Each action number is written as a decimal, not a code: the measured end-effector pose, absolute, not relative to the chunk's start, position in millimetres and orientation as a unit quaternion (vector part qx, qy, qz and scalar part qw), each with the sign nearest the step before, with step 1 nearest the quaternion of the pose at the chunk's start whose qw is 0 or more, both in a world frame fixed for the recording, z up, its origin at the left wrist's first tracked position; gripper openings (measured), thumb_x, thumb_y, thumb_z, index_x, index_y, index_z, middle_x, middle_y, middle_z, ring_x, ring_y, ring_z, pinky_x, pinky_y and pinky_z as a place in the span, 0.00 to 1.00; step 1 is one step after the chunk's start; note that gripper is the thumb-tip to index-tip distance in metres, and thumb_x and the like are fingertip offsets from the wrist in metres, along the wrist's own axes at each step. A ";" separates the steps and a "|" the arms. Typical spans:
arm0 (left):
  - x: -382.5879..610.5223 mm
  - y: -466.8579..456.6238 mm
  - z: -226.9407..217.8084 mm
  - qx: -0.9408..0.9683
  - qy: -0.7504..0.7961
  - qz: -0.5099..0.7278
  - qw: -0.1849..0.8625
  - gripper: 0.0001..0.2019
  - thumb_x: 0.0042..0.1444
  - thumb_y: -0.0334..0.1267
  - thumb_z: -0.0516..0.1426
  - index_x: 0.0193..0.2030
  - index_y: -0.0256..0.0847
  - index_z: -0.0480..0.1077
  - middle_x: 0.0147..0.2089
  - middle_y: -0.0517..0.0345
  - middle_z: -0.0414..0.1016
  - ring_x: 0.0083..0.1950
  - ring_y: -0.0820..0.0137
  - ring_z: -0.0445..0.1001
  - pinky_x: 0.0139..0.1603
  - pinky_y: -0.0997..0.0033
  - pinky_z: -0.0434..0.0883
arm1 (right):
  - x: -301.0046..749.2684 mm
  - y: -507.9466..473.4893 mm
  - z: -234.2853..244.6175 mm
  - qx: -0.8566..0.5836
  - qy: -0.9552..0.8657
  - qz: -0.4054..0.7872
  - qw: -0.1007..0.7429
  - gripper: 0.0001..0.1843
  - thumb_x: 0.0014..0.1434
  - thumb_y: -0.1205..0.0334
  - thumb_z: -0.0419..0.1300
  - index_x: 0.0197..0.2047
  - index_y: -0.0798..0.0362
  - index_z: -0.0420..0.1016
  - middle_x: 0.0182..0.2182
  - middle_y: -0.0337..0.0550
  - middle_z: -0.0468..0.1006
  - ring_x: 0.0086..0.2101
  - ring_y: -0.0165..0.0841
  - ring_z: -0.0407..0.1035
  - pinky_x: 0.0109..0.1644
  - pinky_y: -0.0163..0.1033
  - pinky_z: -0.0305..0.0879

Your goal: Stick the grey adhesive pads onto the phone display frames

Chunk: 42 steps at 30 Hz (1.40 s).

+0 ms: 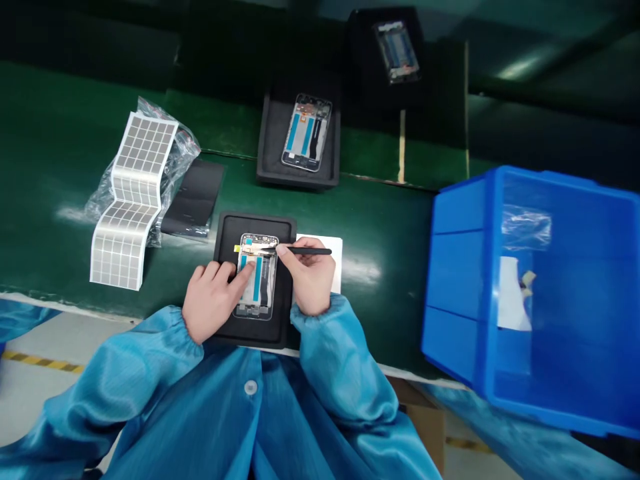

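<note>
An open phone body (267,283) with blue strips lies in a black foam tray (280,331) in front of me. My left hand (210,297) rests over the tray's left side, its index finger stretched onto the phone body and its other fingers loosely bent. Between the fingers of my right hand (314,277) is a pair of black tweezers (317,251), with the tips pointing left at the upper part of the phone body. A small yellow tab (237,249) sticks out at the phone's upper left edge. What lies right under the tips is too small to make out.
Left lies a folded sheet of grey square stickers (143,143) on clear plastic, beside a black sheet (194,197). Behind, two more phone bodies (307,133) sit in black trays. A large blue bin (457,280) stands right. White paper (337,263) lies beside my right hand.
</note>
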<state>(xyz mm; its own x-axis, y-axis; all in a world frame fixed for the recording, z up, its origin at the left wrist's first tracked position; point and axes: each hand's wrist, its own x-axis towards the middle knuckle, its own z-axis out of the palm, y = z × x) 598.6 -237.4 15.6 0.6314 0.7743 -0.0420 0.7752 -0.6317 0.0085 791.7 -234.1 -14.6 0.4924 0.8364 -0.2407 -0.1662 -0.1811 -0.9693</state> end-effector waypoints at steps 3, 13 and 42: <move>603.5 -236.9 21.1 0.903 0.426 -0.049 -0.006 0.24 0.68 0.41 0.52 0.70 0.52 0.61 0.42 0.52 0.71 0.41 0.61 0.65 0.38 0.59 0.57 | 791.6 -232.9 -15.1 -0.637 -0.269 0.425 0.584 0.19 0.46 0.56 0.74 0.35 0.53 0.70 0.28 0.36 0.78 0.25 0.26 0.65 0.32 0.35 0.61; 603.7 -242.2 11.8 0.889 0.457 -0.029 0.008 0.23 0.69 0.43 0.48 0.68 0.40 0.64 0.43 0.48 0.71 0.43 0.60 0.66 0.40 0.59 0.59 | 791.7 -231.7 -15.4 -0.642 -0.287 0.419 0.574 0.20 0.46 0.53 0.73 0.35 0.52 0.69 0.29 0.37 0.78 0.24 0.26 0.62 0.31 0.35 0.61; 451.6 -193.8 106.8 0.682 0.728 -0.047 -0.053 0.18 0.68 0.46 0.43 0.53 0.41 0.67 0.31 0.55 0.73 0.26 0.69 0.69 0.30 0.73 0.60 | 828.9 -284.5 41.4 -0.549 -0.157 0.505 0.648 0.17 0.46 0.59 0.75 0.37 0.48 0.74 0.31 0.38 0.79 0.35 0.34 0.76 0.46 0.46 0.75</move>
